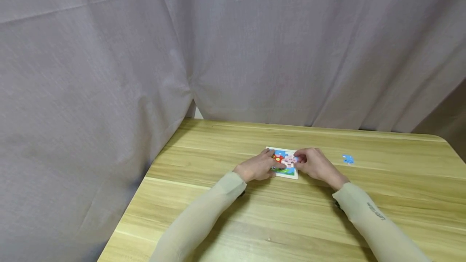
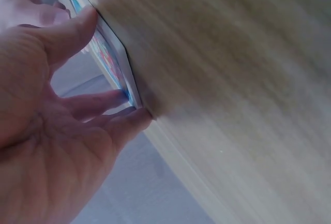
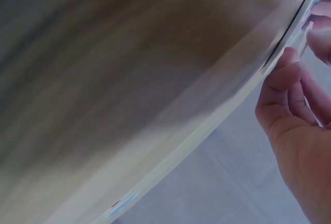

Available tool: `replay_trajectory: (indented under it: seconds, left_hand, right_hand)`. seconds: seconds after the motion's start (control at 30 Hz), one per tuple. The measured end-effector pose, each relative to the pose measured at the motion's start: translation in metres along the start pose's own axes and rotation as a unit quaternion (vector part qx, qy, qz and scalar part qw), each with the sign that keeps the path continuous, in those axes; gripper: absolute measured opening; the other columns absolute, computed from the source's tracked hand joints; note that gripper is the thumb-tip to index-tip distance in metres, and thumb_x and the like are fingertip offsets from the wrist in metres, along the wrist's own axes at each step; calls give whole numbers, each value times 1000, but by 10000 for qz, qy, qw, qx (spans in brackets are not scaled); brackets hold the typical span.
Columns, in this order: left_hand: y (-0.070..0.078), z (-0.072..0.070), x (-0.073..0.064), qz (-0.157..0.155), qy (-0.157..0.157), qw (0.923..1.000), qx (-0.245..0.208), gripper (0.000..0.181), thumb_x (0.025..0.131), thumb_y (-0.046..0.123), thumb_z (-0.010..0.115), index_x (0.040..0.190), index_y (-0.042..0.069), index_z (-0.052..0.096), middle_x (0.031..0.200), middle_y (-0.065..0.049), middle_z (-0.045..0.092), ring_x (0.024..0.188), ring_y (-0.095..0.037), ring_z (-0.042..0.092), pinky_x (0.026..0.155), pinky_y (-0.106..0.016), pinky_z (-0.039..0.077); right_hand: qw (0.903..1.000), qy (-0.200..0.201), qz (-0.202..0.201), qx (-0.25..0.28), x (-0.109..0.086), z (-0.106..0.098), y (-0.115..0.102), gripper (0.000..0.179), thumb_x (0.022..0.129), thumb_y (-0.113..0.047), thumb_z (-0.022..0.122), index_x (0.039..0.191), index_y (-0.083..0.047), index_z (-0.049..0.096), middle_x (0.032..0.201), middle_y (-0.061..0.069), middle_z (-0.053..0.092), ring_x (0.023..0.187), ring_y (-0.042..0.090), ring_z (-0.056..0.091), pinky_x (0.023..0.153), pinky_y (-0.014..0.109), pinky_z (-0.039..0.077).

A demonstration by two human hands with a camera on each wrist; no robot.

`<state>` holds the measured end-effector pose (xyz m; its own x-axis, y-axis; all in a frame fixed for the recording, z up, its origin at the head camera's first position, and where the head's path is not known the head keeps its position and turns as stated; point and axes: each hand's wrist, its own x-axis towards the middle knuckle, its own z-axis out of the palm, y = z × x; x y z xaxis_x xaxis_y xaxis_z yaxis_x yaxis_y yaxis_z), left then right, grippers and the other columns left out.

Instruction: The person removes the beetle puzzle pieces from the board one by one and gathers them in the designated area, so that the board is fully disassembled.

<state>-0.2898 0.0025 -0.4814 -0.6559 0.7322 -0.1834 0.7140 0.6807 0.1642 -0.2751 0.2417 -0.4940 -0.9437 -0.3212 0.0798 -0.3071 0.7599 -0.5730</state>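
Sleeves nearest the camera, both pale: left sleeve point(image 1: 204, 215) rises from bottom centre, right sleeve point(image 1: 375, 219) from lower right, dark print on its forearm.

By size from there. Grey curtain point(image 1: 262, 43) fills the back and left side, hangs in folds, one vertical corner at left. Wood-grain counter point(image 1: 291, 225) below it, light yellowish brown, rounded far-right corner.

Left hand point(image 1: 259, 167): palm down, fingers spread wide, tips resting on the left part of the puzzle board. Wrist view has one fingertip at the board's corner, right at the counter surface. Not wrapped around anything.

Right hand point(image 1: 316, 164): at the board's right edge, thumb and fingers narrow, pinching the pink piece by its right side. Grip detail partly hidden in the right wrist view.

Puzzle board point(image 1: 291, 177): flat on the counter between the two hands, past mid-counter toward the curtain. White rim; picture blue along the top, green along the bottom, red patch with yellow dot by the left fingers.

Pink piece point(image 1: 289, 161): over the board's right half. Can't tell if fully seated.

Blue piece point(image 1: 348, 159): loose on the counter, right of the right hand, well apart from the board.
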Motion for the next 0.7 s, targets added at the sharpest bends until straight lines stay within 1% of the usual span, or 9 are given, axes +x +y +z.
replay_trajectory:
  seconds: [0.07,0.13,0.3,0.37,0.5,0.7]
  left_hand:
    - [-1,0,0,13,28,10000,-4,50,108,28,69,158,34,60,170,-4,52,166,-40,34,140,-46,30]
    - [-1,1,1,-52,24,10000,-5,52,109,28,69,159,33,58,173,-8,48,166,-40,35,138,-46,33]
    - [1,0,1,-361,-23,9992,-190,61,109,31,69,165,22,48,178,-13,38,168,-33,33,139,-40,32]
    - [1,0,2,-453,-18,9988,-175,64,108,33,69,165,15,47,178,-13,38,168,-31,33,139,-37,30]
    - [2,0,2,-511,29,9987,-8,64,107,36,72,160,7,51,176,-13,40,167,-29,35,140,-32,27]
    - [0,0,1,-598,25,9982,-81,63,107,38,72,158,6,54,178,-12,38,167,-27,35,139,-31,29]
  right_hand:
    - [10000,57,-32,16,-3,-3,3,27,94,-5,78,117,9,76,89,6,74,81,12,62,67,21,50]
    - [9999,77,-48,59,-6,-6,5,26,95,-4,78,118,9,76,91,7,75,83,12,63,69,21,51]
    - [9998,181,-49,79,-16,-16,9,28,97,-5,76,120,10,76,93,8,77,84,10,65,71,20,53]
    - [9997,217,-23,63,-20,-19,11,28,98,-5,76,121,10,75,93,7,77,85,10,65,71,20,54]
    - [9997,227,11,71,-30,-25,16,29,98,-5,76,121,12,75,94,8,77,85,9,66,70,20,55]
    - [9996,276,70,62,-47,-35,26,30,98,-3,77,123,14,73,95,10,78,85,9,66,68,20,55]
